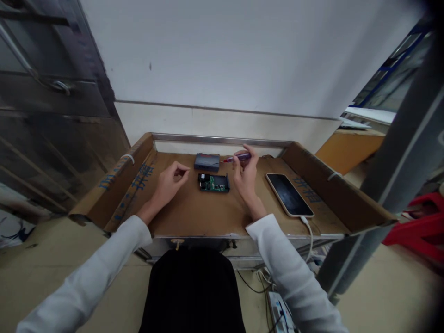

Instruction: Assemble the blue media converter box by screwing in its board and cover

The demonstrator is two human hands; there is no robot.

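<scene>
In my right hand (246, 172) is a slim screwdriver (239, 157) with a purple and red handle, its thin shaft pointing left over a dark flat box (207, 162). Whether the tip touches the box I cannot tell. Just in front of that box lies a small black case (225, 181) with a green circuit board (211, 186) exposed inside. My left hand (171, 179) hovers left of the circuit board, thumb and fingertips pinched together. Anything between those fingertips is too small to make out.
Cardboard (194, 215) covers the bench, with raised flaps at the left and right. A phone (290, 194) lies on the right, a white charging cable (307, 226) running over the front edge. Behind stands a white wall (222, 55); a grey post (385, 171) rises at the right.
</scene>
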